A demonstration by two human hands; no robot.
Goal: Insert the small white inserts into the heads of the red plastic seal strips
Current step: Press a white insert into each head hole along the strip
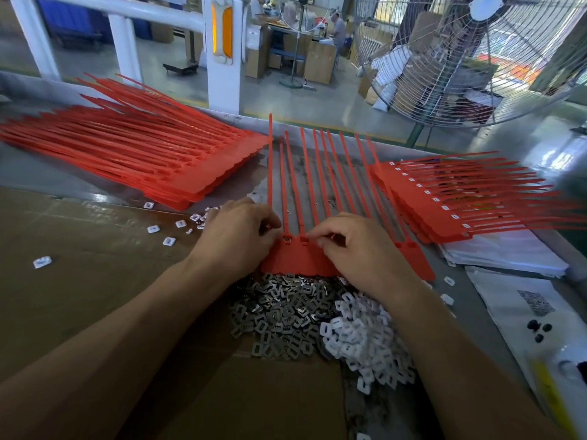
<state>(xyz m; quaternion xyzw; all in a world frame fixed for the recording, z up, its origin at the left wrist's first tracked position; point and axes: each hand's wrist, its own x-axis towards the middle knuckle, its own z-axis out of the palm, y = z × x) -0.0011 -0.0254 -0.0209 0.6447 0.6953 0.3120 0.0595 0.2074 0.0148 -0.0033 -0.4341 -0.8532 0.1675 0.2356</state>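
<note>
Both grips are curled over the heads of one joined row of red seal strips (298, 262) on the bench (47, 176): left hand (236, 236) pressing at the leftmost heads, right hand (355, 246) pinching at the third head, though any insert there is hidden. About ten tails fan away. Just nearer lie two heaps, grey metal clips (279, 312) and white inserts (365, 338). Two more strip stacks flank the row: left stack (143, 154), right stack (451, 201).

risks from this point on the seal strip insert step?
1. The grey metal clips and white inserts lie in touching heaps; a wrong piece may get picked.
2. Both the left hand and right hand cover the heads of the red strip set, so a skipped head could go unseen.
3. Loose inserts lie scattered on the cardboard and may get lost.
</note>
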